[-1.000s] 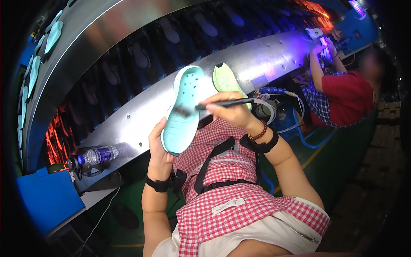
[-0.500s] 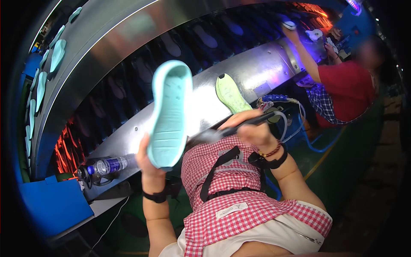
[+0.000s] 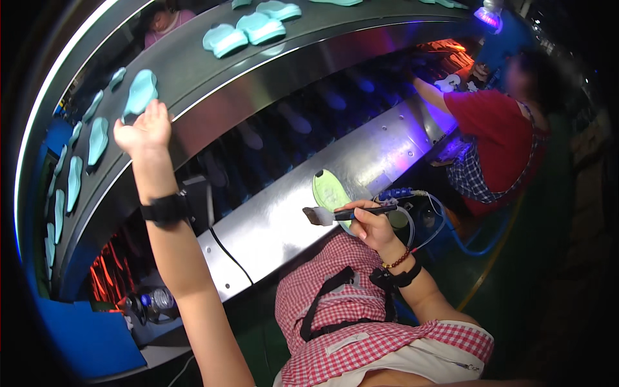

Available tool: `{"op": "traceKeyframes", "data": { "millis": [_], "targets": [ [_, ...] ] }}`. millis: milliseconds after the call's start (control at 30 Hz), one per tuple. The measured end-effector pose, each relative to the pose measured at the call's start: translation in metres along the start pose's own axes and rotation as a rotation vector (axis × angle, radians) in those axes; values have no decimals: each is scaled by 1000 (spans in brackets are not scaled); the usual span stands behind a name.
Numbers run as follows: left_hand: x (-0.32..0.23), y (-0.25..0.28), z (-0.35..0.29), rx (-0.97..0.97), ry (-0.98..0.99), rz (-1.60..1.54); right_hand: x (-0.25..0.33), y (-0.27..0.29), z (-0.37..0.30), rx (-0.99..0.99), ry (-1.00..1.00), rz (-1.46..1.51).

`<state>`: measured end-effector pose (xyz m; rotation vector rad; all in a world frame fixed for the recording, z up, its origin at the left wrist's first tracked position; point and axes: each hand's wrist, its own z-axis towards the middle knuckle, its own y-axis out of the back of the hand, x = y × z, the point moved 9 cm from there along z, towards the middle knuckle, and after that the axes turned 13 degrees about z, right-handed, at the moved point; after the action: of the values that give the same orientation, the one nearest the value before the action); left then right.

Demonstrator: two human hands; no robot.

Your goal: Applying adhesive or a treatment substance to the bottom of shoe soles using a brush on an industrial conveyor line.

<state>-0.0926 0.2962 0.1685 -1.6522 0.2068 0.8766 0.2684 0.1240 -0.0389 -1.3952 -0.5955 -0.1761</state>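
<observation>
My left hand point(image 3: 146, 129) reaches far up to the upper conveyor belt, palm up, with its fingers stretched out. Just past the fingertips lies a light blue shoe sole point(image 3: 140, 92); whether they still touch it I cannot tell. My right hand point(image 3: 371, 227) grips the black handle of a brush point(image 3: 322, 217), whose dark bristles point left over the metal ledge point(image 3: 271, 225). Behind the brush, a pale green sole-shaped piece point(image 3: 329, 188) with a dark tip rests on the ledge, partly hidden by the brush and my hand.
More light blue soles point(image 3: 260, 27) lie along the curved upper belt point(image 3: 187, 74). Dark sole shapes point(image 3: 293, 118) line the lower level beneath. A co-worker in a red shirt point(image 3: 488, 122) sits at the right. Bottles point(image 3: 157, 304) stand at lower left, above a blue box point(image 3: 90, 338).
My left hand, which held a light blue sole low in front of me, has moved up and left to the upper belt. The brush now stays still over the ledge.
</observation>
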Motion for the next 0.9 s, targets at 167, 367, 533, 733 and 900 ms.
{"op": "traceKeyframes", "data": {
  "millis": [167, 367, 533, 733, 900],
  "targets": [
    [36, -105, -32, 354, -941, 1539, 3, -12, -2, 104, -6, -27],
    [75, -112, 33, 170, -743, 2117, 7, -12, -4, 69, 23, -2],
    [58, -121, 14, 421, -1094, 1834, 5, 1, -5, 0, 44, 33],
    [-29, -15, -54, -8, -1113, 880, 14, 27, -5, -134, 108, -57],
    [42, 60, -85, 335, 245, 479, 21, 34, 9, -307, 147, -181]
  ]
}}
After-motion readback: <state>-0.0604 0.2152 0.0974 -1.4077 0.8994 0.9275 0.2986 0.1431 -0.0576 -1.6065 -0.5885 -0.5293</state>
